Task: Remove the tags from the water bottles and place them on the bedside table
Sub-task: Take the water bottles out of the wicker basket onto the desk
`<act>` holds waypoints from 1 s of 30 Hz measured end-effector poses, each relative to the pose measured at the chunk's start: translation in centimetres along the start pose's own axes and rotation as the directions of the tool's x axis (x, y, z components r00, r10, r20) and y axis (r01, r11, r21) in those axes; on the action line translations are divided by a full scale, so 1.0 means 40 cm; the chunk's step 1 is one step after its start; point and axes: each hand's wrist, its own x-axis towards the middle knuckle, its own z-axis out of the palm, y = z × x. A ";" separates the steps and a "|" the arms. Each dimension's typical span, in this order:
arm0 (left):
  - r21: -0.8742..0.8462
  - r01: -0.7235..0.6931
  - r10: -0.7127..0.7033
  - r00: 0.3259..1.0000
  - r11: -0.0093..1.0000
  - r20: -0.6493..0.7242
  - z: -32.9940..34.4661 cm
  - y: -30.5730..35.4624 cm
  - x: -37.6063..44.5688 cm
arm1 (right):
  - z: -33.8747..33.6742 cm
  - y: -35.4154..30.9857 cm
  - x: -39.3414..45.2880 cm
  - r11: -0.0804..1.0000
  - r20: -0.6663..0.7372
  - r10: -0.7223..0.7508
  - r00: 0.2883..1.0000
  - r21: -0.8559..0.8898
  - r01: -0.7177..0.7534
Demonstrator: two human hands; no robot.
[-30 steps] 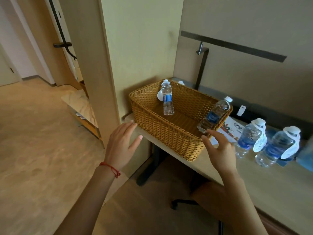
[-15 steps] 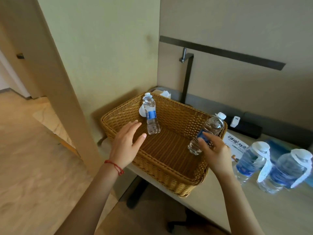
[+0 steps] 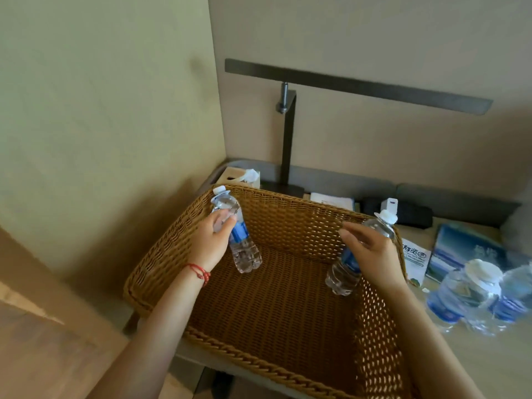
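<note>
Both hands were inside the wicker basket (image 3: 259,367), which sat at the desk's (image 3: 475,367) left end, tight against the left wall.

Left hand (image 3: 208,243), red string bracelet (image 3: 200,273) at the wrist: fingers and thumb curled round the upper part of the left bottle (image 3: 240,240), clamped just above its blue label. That bottle stood near the basket's far-left corner, leaning a little, base on the woven floor, white cap up by the far rim. Tag on it: couldn't tell, hand covered the neck area.

Right hand (image 3: 371,251): fingers curled over the right bottle (image 3: 344,272), which leaned against the basket's right wall, cap (image 3: 388,216) poking just above the rim, base on the basket floor. Index finger stuck out to the left, apart from the rest. A firm grip or just contact: couldn't tell.

Two more bottles (image 3: 460,295) stood on the desk to the right of the basket, near the front edge, close together, blurred; a white tag (image 3: 480,273) hung on the nearer one's neck.

Also on the desk: tissue box (image 3: 240,178) in the far-left corner behind the basket, a lamp post (image 3: 288,139) behind it, printed card (image 3: 414,257) and blue booklet (image 3: 466,251) just right of the basket, and a black block (image 3: 403,213) with a white plug (image 3: 389,203) at the back edge.
</note>
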 end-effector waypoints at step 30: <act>-0.396 0.503 -0.498 0.858 0.768 0.124 0.130 -0.191 0.261 | 0.143 0.038 0.130 0.990 0.157 0.138 0.978 -0.061 -0.130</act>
